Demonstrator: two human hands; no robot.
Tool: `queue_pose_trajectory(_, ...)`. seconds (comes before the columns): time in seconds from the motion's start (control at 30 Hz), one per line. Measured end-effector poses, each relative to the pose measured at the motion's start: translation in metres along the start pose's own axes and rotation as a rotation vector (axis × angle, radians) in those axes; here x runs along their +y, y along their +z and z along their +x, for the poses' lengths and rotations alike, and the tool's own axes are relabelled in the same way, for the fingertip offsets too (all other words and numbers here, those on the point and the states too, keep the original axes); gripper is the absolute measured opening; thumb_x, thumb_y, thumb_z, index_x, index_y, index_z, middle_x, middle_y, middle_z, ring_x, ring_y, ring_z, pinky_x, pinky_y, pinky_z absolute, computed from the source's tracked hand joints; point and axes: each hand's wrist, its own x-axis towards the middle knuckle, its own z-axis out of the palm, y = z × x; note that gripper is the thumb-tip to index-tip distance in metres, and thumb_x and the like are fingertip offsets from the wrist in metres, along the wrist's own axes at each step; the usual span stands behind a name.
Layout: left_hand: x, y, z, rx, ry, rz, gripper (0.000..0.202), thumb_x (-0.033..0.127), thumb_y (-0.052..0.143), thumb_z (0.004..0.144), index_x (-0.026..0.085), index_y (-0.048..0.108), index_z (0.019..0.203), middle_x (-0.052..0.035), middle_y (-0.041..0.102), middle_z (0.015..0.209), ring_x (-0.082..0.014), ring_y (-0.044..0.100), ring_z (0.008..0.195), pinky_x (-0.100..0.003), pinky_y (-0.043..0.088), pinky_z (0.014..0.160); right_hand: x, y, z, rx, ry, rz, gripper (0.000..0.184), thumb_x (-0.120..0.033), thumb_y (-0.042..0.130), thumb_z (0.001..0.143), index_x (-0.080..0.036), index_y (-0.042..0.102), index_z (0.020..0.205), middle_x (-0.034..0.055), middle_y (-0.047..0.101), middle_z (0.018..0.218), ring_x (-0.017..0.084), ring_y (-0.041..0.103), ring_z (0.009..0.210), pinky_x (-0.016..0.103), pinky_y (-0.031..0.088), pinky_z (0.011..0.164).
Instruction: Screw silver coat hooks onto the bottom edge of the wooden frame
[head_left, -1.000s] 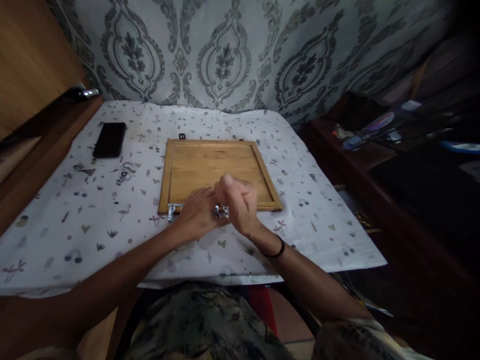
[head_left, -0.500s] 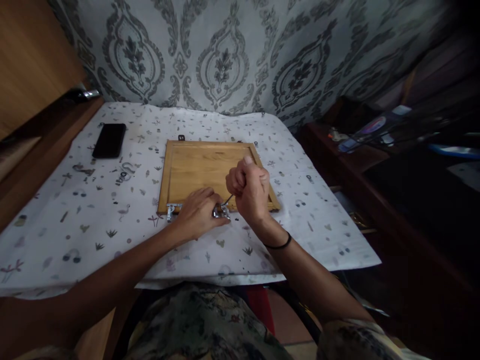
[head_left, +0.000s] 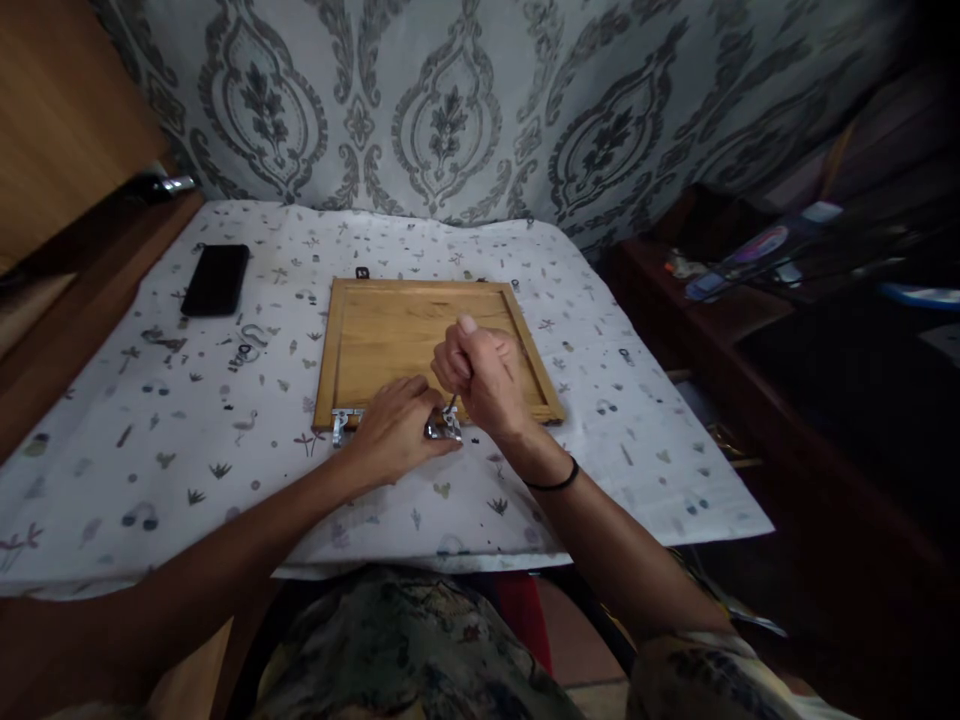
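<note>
A square wooden panel (head_left: 420, 335) with a raised frame lies flat on the patterned cloth. Two metal hinges sit at its near edge: the left hinge (head_left: 341, 420) is bare, the right hinge (head_left: 444, 428) is partly under my fingers. My left hand (head_left: 394, 425) lies flat over the near edge, fingers pressing on the right hinge. My right hand (head_left: 484, 375) is closed in a fist round a thin screwdriver (head_left: 452, 402), whose tip points down at the right hinge.
A black phone (head_left: 217, 280) lies at the back left of the cloth-covered table (head_left: 150, 440). Small metal bits (head_left: 247, 350) lie left of the panel. A dark shelf (head_left: 750, 300) with clutter stands to the right. Patterned wallpaper rises behind.
My right hand rose off the hinge, then shifted slightly left and lower again, its fist staying round the tool. My left hand stayed on the hinge.
</note>
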Motion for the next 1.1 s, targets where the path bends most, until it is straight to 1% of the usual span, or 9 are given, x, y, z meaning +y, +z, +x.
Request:
queue_pose_trajectory(0.27,0.001,-0.001,-0.001,0.0,-0.025,-0.008,0.037,0.043,0.086,0.08,0.017,0.07,0.102,-0.0087,0.069,0.104,-0.0305,0.065,0.104,-0.043,0.053,0.09,0.007,0.007,-0.005,0.453,-0.193,-0.06,0.065,-0.06,0.058,0.099,-0.024,0.028,0.054,-0.0079,0.019,0.049,0.008,0.016,0.042,0.029,0.013,0.04)
queue_pose_trajectory(0.37,0.001,-0.001,-0.001,0.0,-0.027,-0.01,0.036,0.045,0.083,0.083,0.017,0.071,0.101,-0.0087,0.07,0.102,-0.0306,0.065,0.102,-0.044,0.052,0.089,0.009,0.011,-0.012,0.524,-0.254,-0.11,0.063,-0.055,0.055,0.102,-0.023,0.028,0.055,-0.0069,0.02,0.051,0.009,0.02,0.043,0.03,0.015,0.042)
queue_pose_trajectory(0.53,0.005,-0.005,0.0,-0.025,-0.046,-0.007,0.037,0.041,0.087,0.08,0.016,0.071,0.103,-0.0086,0.069,0.104,-0.0314,0.066,0.104,-0.045,0.053,0.09,0.003,-0.007,-0.013,0.264,-0.085,0.02,0.054,-0.059,0.058,0.098,-0.023,0.049,0.06,-0.0065,0.032,0.051,0.009,0.028,0.045,0.027,0.023,0.043)
queue_pose_trajectory(0.67,0.006,-0.006,0.0,-0.043,-0.066,0.0,0.036,0.042,0.086,0.08,0.017,0.072,0.103,-0.0088,0.068,0.105,-0.0317,0.066,0.104,-0.045,0.053,0.092,-0.007,-0.032,-0.004,0.017,-0.002,-0.009,0.035,-0.051,0.069,0.092,-0.02,0.076,0.077,-0.001,0.059,0.064,0.011,0.052,0.059,0.026,0.044,0.058)
queue_pose_trajectory(0.77,0.005,-0.005,0.0,-0.027,-0.057,-0.001,0.036,0.042,0.086,0.08,0.017,0.072,0.101,-0.0092,0.069,0.107,-0.0318,0.066,0.107,-0.046,0.053,0.095,-0.011,-0.043,0.003,-0.122,0.01,-0.029,0.035,-0.048,0.078,0.085,-0.019,0.075,0.066,0.0052,0.075,0.091,0.015,0.066,0.082,0.028,0.054,0.078)
queue_pose_trajectory(0.83,0.003,-0.003,0.0,-0.02,-0.045,-0.007,0.037,0.042,0.086,0.08,0.018,0.071,0.104,-0.0094,0.07,0.109,-0.0318,0.066,0.108,-0.046,0.054,0.095,-0.011,-0.045,0.008,-0.241,0.072,0.047,0.041,-0.047,0.079,0.084,-0.019,0.065,0.057,0.0056,0.077,0.088,0.015,0.069,0.076,0.029,0.056,0.073)
queue_pose_trajectory(0.9,0.001,-0.002,0.001,-0.019,-0.03,-0.008,0.038,0.042,0.086,0.081,0.018,0.07,0.107,-0.0097,0.07,0.112,-0.0319,0.066,0.109,-0.046,0.053,0.095,-0.008,-0.043,0.011,-0.355,0.143,0.148,0.048,-0.047,0.076,0.087,-0.02,0.054,0.054,0.0012,0.068,0.061,0.011,0.058,0.05,0.025,0.048,0.053)
queue_pose_trajectory(0.97,0.0,-0.001,0.001,-0.022,-0.018,-0.002,0.039,0.043,0.085,0.081,0.018,0.07,0.107,-0.01,0.07,0.113,-0.0319,0.065,0.11,-0.046,0.053,0.096,-0.005,-0.039,0.013,-0.392,0.171,0.219,0.052,-0.046,0.072,0.09,-0.021,0.046,0.053,-0.0069,0.045,0.04,0.006,0.034,0.034,0.02,0.033,0.04)
queue_pose_trajectory(1.1,0.0,-0.001,0.001,-0.026,-0.014,-0.004,0.038,0.044,0.084,0.082,0.018,0.069,0.106,-0.0099,0.07,0.112,-0.0314,0.064,0.109,-0.045,0.052,0.095,-0.004,-0.024,0.007,-0.225,0.129,0.195,0.063,-0.052,0.069,0.091,-0.021,0.034,0.05,-0.0109,0.023,0.04,0.003,0.015,0.036,0.02,0.021,0.038)
